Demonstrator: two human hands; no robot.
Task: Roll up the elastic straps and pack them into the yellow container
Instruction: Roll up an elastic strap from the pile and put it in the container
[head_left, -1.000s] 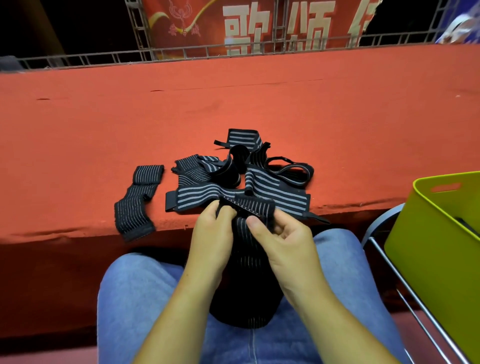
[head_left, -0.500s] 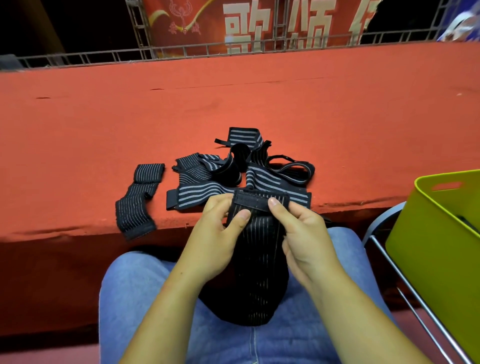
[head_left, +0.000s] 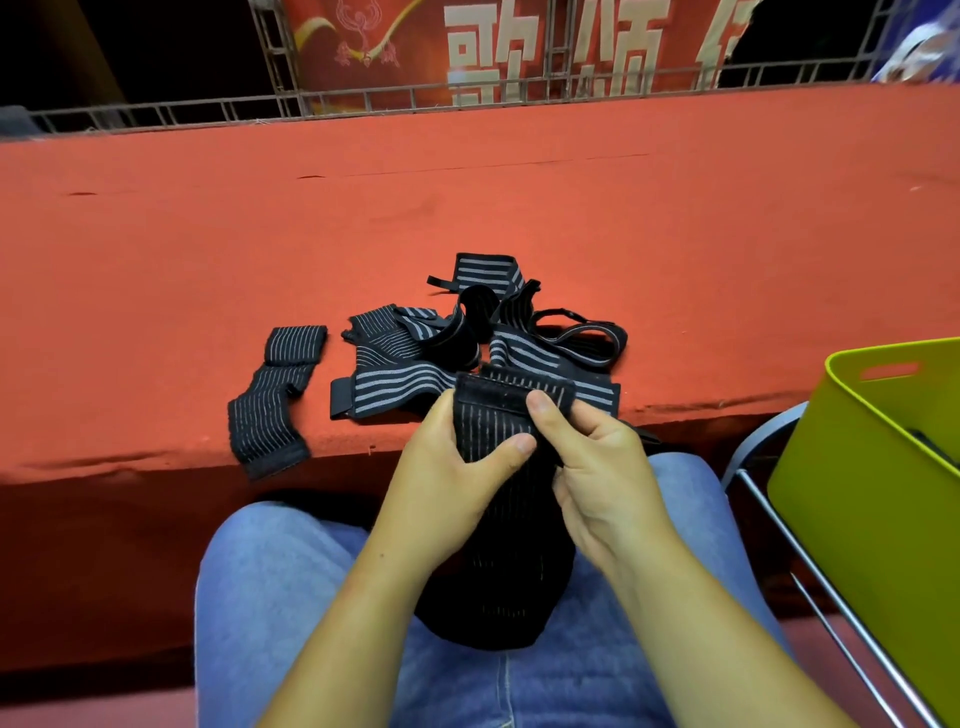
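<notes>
I hold one black elastic strap just below the centre of the frame. Its top end is up between my hands and the rest hangs down onto my lap. My left hand grips the left edge, thumb pressed across the front. My right hand pinches the stiffer fastener tab at the top with its thumb.

The strap looks light, soft and stretchy, so I judge it will sag and unwind unless the roll is kept tight. The tab end is the firmest place to hold, and probably the best place to start the roll.

The pile of straps lies at the centre of the frame, near the front edge of the red table. A single strap lies just left of it, drooping over that edge. The yellow container stands at the lower right, well apart from my hands. Something dark shows inside it, but I cannot tell what.
</notes>
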